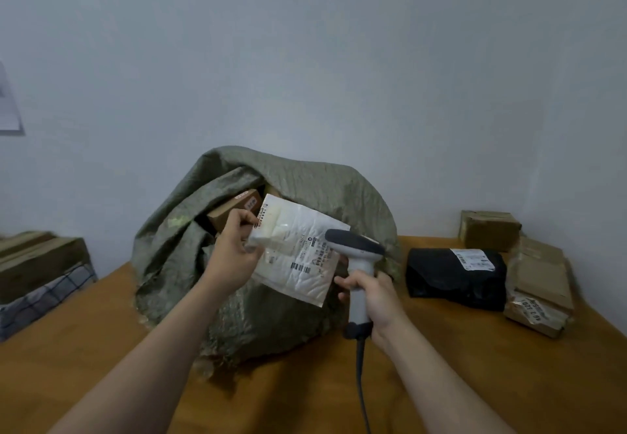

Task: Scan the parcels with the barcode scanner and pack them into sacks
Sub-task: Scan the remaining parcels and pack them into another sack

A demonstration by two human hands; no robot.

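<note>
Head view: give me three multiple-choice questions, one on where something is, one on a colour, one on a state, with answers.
1. Where is the black parcel?
A. inside the sack
B. on the table right of the sack
C. in the left hand

2. What colour is the sack?
A. green
B. red
C. white

3. What is the right hand doing?
A. resting flat on the table
B. gripping the scanner
C. holding a box

Answers:
1 B, it lies on the table beside the brown boxes.
2 A, its woven cloth is dull green.
3 B, its fingers wrap the scanner handle, head turned toward the white parcel held by the left hand.
</note>
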